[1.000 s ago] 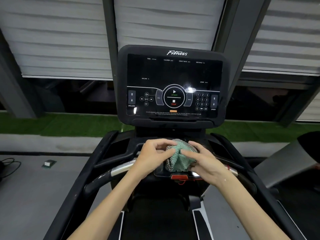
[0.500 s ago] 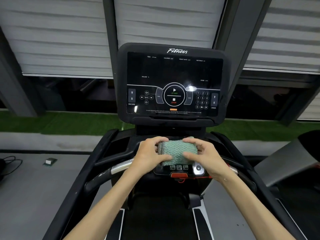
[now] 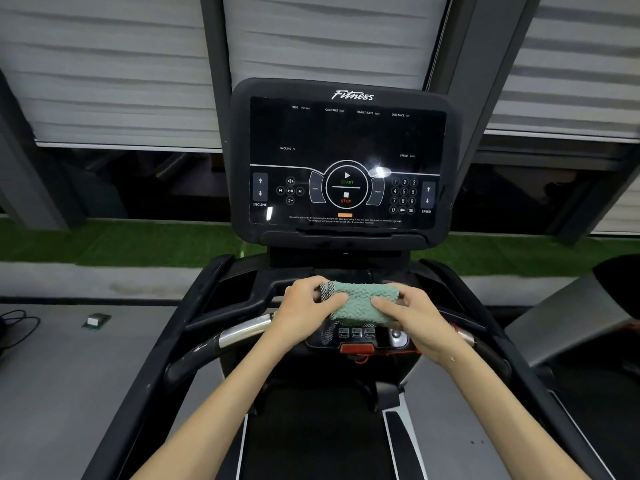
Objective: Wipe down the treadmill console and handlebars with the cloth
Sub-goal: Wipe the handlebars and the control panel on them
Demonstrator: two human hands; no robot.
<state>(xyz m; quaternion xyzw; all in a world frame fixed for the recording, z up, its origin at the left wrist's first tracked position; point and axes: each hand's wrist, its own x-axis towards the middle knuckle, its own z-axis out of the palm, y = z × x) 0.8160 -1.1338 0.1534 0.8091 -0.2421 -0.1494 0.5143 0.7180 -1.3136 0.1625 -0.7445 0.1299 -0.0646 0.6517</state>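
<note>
both thumbs and curled fingers pinch the folded green cloth (image 3: 362, 304), left hand (image 3: 304, 306) and right hand (image 3: 414, 315) at opposite ends, likely shaping a pad, above the lower button panel (image 3: 360, 336), below the console (image 3: 346, 161).

Cloth (image 3: 360, 301) under my fingers (image 3: 334, 299): green, nubby terry w/ mesh edge. Console (image 3: 346, 140) screen glossy black, frame matt plastic. Handlebar (image 3: 242, 332) grip shiny chrome metal.
</note>
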